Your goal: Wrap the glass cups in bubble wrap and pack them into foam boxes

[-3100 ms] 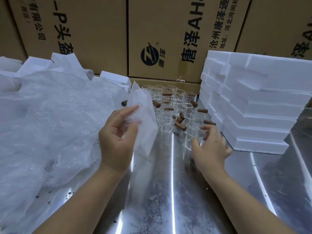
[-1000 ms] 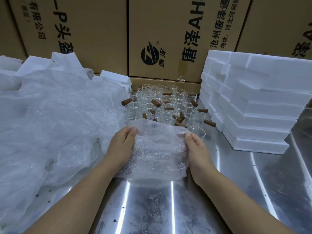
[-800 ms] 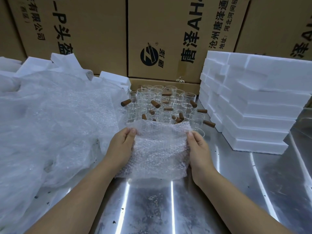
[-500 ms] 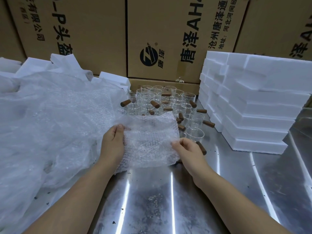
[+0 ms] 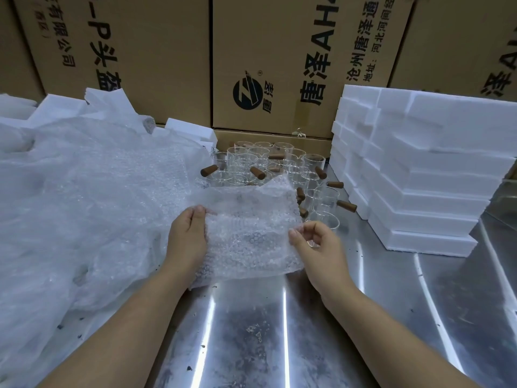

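Over steel table [image 5: 279, 331]: bubble-wrap sheet [image 5: 251, 233], light, limp; left hand [image 5: 186, 242] grips its left edge, right hand [image 5: 319, 245] pinches its right edge. Just behind, wooden-handled glass cups [image 5: 260, 161]: judged fragile, slick; take by the body. At right, stacked foam boxes [image 5: 419, 191].

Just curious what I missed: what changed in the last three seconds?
At first only the left hand held the bubble wrap sheet, upright, while the right hand reached among the glass cups. The right hand then came back and took the sheet's right edge; both hands now hold it spread between them. The foam boxes and cartons stayed put.
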